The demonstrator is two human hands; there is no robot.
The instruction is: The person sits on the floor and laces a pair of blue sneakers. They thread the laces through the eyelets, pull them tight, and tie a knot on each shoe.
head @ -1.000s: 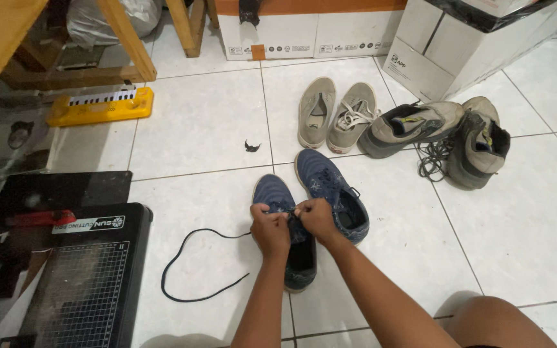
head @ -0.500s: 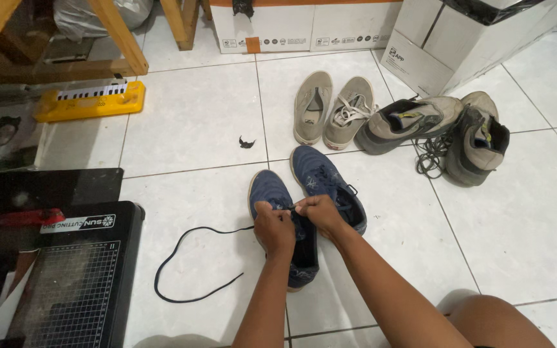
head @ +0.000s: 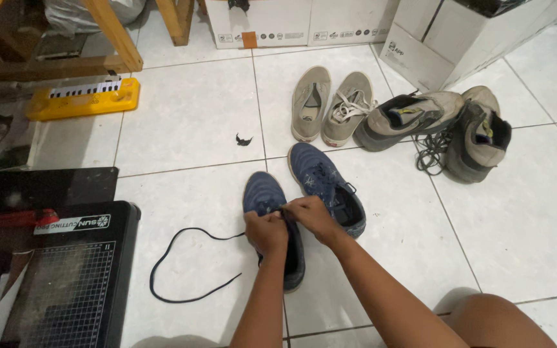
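Both hands meet over the near blue shoe (head: 267,196) on the white tile floor (head: 188,129). Left hand (head: 265,232) is clenched, pinching the black lace (head: 185,258) at the shoe's eyelet area; the lace trails off left in a loose loop on the floor. Right hand (head: 311,216) is also closed, fingers gripping the lace or the shoe's upper at the same spot, cannot tell which. Second blue shoe (head: 327,187) lies just beside, to the right, touching. Beyond: a pair of beige sneakers (head: 330,106), then grey boots (head: 446,125) with loose laces, near cardboard boxes (head: 420,38). Left: black cutting mat (head: 72,277), yellow toy keyboard (head: 82,100).
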